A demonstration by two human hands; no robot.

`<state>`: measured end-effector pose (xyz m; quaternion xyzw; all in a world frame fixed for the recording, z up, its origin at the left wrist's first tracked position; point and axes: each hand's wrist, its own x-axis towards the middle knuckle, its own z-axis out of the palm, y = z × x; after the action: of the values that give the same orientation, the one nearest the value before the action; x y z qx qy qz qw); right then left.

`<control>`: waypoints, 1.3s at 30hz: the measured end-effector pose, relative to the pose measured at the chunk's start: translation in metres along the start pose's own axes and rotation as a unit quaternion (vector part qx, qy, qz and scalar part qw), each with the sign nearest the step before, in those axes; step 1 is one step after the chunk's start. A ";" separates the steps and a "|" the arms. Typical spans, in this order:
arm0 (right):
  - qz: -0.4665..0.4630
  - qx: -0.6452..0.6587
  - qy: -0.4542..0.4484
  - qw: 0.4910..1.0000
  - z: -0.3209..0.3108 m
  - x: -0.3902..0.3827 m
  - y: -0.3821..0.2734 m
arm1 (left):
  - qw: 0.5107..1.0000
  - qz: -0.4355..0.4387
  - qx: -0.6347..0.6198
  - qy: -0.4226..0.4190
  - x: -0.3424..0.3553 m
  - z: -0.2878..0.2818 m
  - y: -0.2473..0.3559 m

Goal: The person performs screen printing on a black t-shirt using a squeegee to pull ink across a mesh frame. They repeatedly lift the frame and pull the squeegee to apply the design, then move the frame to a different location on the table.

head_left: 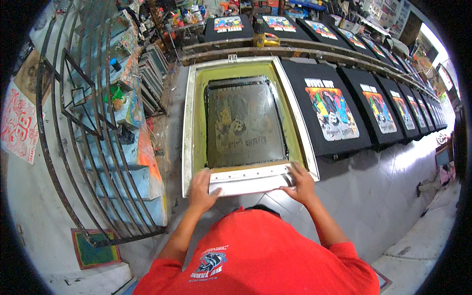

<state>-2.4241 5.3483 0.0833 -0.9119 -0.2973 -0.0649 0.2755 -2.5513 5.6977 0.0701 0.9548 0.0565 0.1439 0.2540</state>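
Note:
A screen printing frame [188,118] with a pale rim and yellow-green mesh lies in front of me. Dark ink borders the see-through design area [246,115] in its middle, where a picture shows faintly. Across the near end of the screen lies a wide squeegee [250,180] with a white holder. My left hand [200,191] is closed on the squeegee's left end, thumb on the near side. At the other end, my right hand [300,184] grips it in the same way. The blade's lower edge is hidden.
To the right, black shirts [364,141] with colourful prints lie on a row of boards. Behind a long rail [221,54] is another row; a yellow tool [268,40] rests by it. At left are a dark metal railing [73,216], blue steps [120,184] and stacked frames [152,78].

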 end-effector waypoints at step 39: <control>0.325 0.126 0.080 0.934 0.200 0.274 -0.292 | 0.817 -0.466 -0.299 0.159 0.032 -0.300 -0.463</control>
<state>-2.3786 5.7915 0.1284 -0.9081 0.0332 -0.0066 0.4175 -2.6280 6.2443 0.0947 0.6552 0.4888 0.1684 0.5509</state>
